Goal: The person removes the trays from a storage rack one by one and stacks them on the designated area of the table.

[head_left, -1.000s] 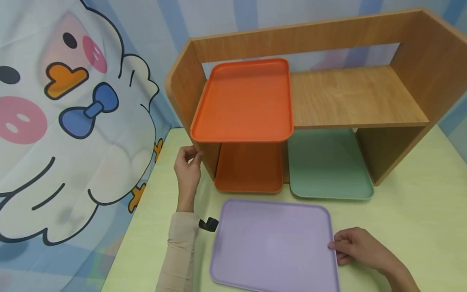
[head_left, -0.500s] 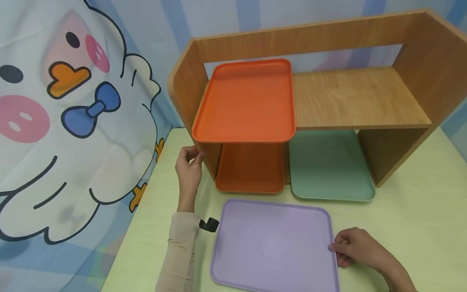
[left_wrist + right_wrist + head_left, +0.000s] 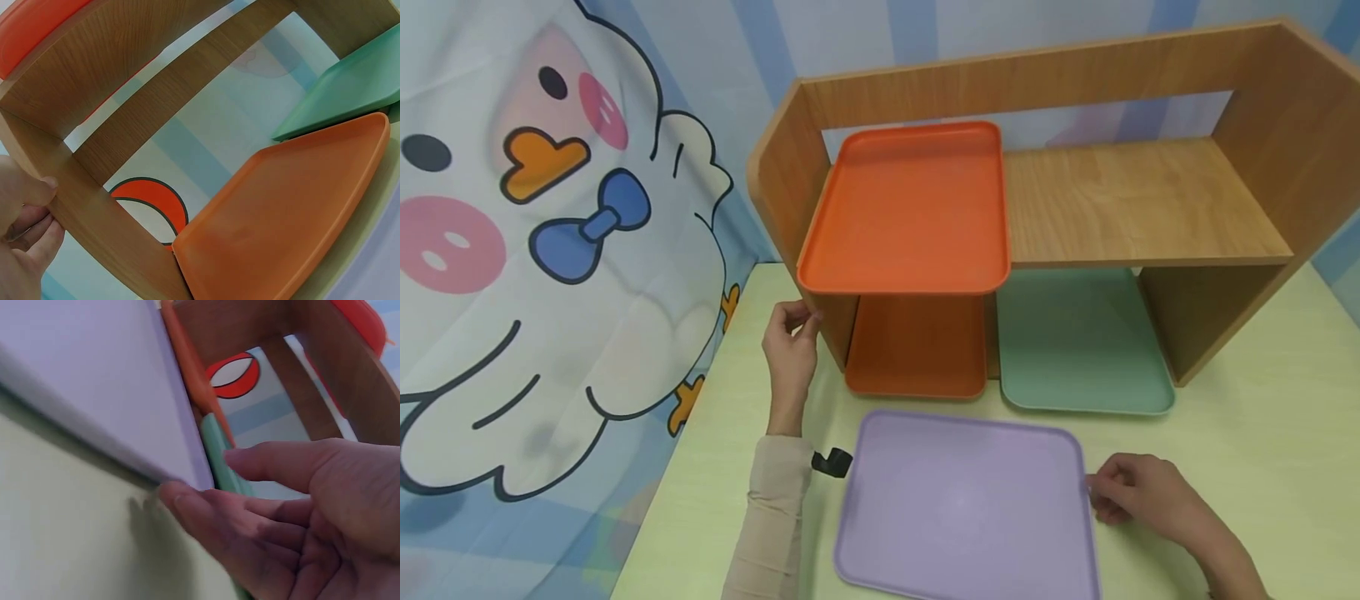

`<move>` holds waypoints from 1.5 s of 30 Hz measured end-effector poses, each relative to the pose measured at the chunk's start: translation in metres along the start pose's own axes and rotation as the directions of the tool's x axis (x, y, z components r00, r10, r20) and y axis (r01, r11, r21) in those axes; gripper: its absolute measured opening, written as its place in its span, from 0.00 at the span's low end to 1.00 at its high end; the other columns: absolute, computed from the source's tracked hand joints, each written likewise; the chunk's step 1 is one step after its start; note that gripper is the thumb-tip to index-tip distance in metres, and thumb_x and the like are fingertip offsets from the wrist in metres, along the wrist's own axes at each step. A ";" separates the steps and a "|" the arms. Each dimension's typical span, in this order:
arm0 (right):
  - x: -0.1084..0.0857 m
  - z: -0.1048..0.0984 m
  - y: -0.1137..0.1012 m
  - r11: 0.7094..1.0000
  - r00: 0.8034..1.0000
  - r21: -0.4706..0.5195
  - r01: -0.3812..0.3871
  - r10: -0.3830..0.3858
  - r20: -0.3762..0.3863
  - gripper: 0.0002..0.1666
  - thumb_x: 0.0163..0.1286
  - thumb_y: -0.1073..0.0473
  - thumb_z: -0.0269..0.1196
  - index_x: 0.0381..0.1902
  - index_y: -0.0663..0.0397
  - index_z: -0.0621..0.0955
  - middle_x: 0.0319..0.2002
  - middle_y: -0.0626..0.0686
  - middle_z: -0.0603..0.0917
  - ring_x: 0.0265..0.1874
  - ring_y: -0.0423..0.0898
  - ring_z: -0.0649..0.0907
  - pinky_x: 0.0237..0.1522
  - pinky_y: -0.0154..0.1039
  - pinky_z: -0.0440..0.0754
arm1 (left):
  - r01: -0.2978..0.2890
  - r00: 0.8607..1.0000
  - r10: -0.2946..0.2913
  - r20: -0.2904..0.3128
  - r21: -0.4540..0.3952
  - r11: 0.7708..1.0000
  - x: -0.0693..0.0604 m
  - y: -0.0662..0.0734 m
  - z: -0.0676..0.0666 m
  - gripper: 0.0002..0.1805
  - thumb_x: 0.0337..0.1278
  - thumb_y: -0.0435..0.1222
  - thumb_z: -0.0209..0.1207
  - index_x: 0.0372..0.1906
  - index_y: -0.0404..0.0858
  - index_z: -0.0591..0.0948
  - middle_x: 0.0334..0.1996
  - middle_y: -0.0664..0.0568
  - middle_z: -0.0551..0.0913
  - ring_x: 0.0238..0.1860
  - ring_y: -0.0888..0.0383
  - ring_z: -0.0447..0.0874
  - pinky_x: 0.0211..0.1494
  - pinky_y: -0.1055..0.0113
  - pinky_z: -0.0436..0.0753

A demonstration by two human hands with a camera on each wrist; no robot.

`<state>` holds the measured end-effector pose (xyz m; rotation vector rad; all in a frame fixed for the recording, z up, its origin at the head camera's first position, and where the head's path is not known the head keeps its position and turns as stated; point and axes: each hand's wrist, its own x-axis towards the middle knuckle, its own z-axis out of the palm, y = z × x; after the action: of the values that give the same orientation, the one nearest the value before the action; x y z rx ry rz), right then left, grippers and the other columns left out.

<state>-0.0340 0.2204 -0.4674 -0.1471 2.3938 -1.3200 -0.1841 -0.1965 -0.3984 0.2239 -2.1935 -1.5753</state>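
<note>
Head view: pinching wooden shelf (image 3: 1142,202) with left hand (image 3: 792,350).
Holding right hand (image 3: 1142,493) loosely curled, gripping nothing, beside purple tray (image 3: 964,504).

Left grip (image 3: 791,350) is pinching the left edge of the wooden shelf (image 3: 1142,204), its sleeved forearm (image 3: 767,517) extending toward it; right grip (image 3: 1138,493) is bending its fingers loosely in front of the shelf's right half.

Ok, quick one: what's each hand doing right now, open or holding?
Left hand: closed, pinching the shelf's side panel.
Right hand: open beside the purple tray, thumb and fingers apart; contact unclear.
</note>
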 end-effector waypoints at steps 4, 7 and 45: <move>-0.001 -0.006 -0.009 0.997 0.996 0.081 -0.006 0.013 -0.085 0.17 0.70 0.54 0.59 0.42 0.66 0.80 0.32 0.56 0.88 0.30 0.41 0.87 0.34 0.33 0.84 | 0.008 1.000 -0.008 0.001 0.007 1.000 -0.001 -0.001 0.000 0.11 0.60 0.32 0.61 0.47 0.36 0.76 0.43 0.48 0.80 0.50 0.56 0.79 0.55 0.63 0.80; -0.002 -0.010 -0.015 0.989 0.993 0.144 0.026 -0.009 -0.116 0.21 0.71 0.55 0.58 0.49 0.70 0.78 0.38 0.59 0.87 0.34 0.41 0.88 0.39 0.32 0.83 | 0.006 1.000 -0.006 0.000 0.005 1.000 -0.001 -0.002 0.000 0.11 0.60 0.32 0.61 0.46 0.36 0.76 0.43 0.47 0.80 0.50 0.55 0.79 0.54 0.63 0.80; 0.013 -0.008 -0.103 0.342 0.918 0.862 0.374 -0.270 -0.291 0.22 0.74 0.69 0.48 0.63 0.75 0.63 0.54 0.62 0.82 0.56 0.54 0.80 0.58 0.42 0.74 | -0.051 0.999 0.051 -0.007 -0.003 0.999 0.000 -0.001 0.000 0.10 0.60 0.31 0.61 0.45 0.34 0.77 0.42 0.46 0.80 0.47 0.55 0.80 0.51 0.61 0.80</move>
<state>-0.0593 0.1664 -0.3817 -0.2455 1.3487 -2.6964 -0.1846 -0.1967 -0.3998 0.1704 -2.1742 -1.5477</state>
